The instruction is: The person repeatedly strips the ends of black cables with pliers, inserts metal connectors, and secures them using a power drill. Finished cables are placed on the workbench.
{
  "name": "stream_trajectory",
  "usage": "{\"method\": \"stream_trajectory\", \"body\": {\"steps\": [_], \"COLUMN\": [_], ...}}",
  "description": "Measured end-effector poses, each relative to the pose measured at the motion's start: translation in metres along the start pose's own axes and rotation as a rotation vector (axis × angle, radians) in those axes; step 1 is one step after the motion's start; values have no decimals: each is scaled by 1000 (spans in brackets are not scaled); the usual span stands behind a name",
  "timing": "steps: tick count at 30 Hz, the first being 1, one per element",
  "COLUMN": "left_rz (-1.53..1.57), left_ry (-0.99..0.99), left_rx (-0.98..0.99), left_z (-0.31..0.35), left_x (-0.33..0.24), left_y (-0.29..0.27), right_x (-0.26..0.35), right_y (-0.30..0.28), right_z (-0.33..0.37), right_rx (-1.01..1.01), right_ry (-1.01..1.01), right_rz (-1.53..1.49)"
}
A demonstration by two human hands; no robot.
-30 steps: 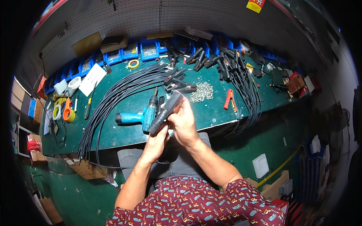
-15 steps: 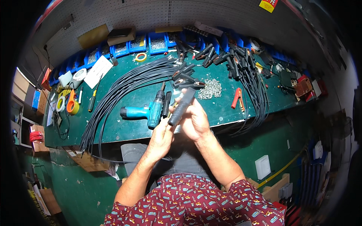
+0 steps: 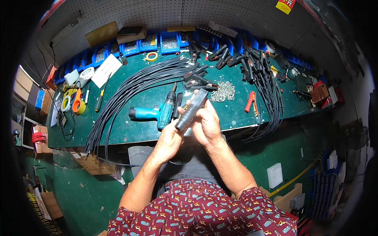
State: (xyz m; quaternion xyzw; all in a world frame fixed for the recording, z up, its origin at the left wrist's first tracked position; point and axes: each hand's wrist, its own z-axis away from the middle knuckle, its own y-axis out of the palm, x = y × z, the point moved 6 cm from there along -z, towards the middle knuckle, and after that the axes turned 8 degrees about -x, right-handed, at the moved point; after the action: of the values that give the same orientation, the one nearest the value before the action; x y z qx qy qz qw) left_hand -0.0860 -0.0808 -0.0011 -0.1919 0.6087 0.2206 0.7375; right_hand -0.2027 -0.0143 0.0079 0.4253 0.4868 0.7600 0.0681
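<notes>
Above the bench's front edge, my right hand [image 3: 208, 125] is closed around a black alligator clip [image 3: 192, 111] with a ribbed handle end. The clip lies slanted, its wide end up and to the right. My left hand [image 3: 170, 138] is closed at the ribbed lower end, its fingertips pressed together; what they pinch is partly hidden. A thin black cable [image 3: 125, 164] runs over my lap toward that hand. Just left of the clip a teal cordless drill [image 3: 151, 113] lies on its side, with a black plastic sleeve [image 3: 178, 103] by its chuck.
A thick bundle of black cables [image 3: 126, 84] curves across the green bench [image 3: 134, 135]. Finished-looking black clips [image 3: 199, 80] lie behind my hands, beside a heap of small metal screws [image 3: 223, 91]. A red clip [image 3: 250, 101] sits to the right. Blue bins [image 3: 169, 42] line the back.
The whole view has shifted slightly. The clip has tipped a little in my right hand, showing more of its side; both hands stay closed near it.
</notes>
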Motion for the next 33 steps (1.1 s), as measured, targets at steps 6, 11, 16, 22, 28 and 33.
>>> {"method": "stream_trajectory", "body": {"steps": [6, 11, 16, 22, 28, 33], "left_rz": [-69, 60, 134, 252, 391, 426], "left_ry": [168, -22, -75, -135, -169, -141], "left_rx": [-24, -24, -10, -18, -131, -90], "left_z": [0, 2, -3, -3, 4, 7], "left_x": [-4, -2, 2, 6, 21, 20], "left_y": [-1, 2, 3, 4, -9, -8], "right_x": [4, 0, -1, 3, 58, 123], "right_y": [7, 5, 2, -7, -103, -248], "right_z": [4, 4, 5, 1, -47, -108], "right_rx": [32, 39, 7, 119, -304, -645], "right_ry": [3, -33, -18, -112, -324, -714], "right_rz": [31, 3, 0, 270, 953, 1655]}}
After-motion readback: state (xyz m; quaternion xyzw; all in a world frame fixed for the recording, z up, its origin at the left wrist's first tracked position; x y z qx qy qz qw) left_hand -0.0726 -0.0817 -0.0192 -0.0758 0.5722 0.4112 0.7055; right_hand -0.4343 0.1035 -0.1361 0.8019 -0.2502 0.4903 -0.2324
